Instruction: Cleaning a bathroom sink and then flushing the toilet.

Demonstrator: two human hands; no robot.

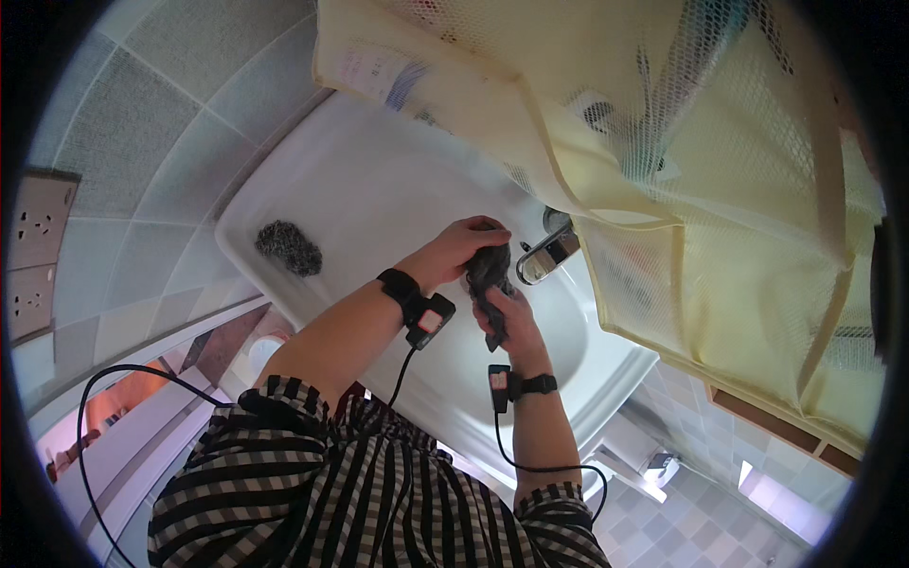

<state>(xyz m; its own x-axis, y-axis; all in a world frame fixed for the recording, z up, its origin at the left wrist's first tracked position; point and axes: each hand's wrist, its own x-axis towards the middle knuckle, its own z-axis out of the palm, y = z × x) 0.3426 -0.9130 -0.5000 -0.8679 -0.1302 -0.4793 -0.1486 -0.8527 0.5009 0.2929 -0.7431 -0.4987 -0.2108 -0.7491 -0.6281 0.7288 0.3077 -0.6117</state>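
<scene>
Over the bowl of a white washbasin (pixel 568 355), both hands grip one bunched, dark grey cloth (pixel 488 266) that looks wet. My left hand (pixel 461 248) has its upper end, with the fingers curled over it. Lower down, my right hand (pixel 513 319) closes around the narrower part, and a tip of the cloth hangs below the fingers. Just right of the cloth is a chrome faucet (pixel 547 259), apart from both hands. A speckled dark grey wad (pixel 289 248) rests on the basin's left ledge; whether it is fabric or steel wool I cannot tell.
A pale yellow mesh hanging organizer (pixel 746 284) with filled pockets overhangs the basin's far and right side, close to the faucet. Wall sockets (pixel 32 252) are at the left. Cables (pixel 89 426) run from devices strapped to both wrists. A toilet (pixel 632 447) stands at lower right.
</scene>
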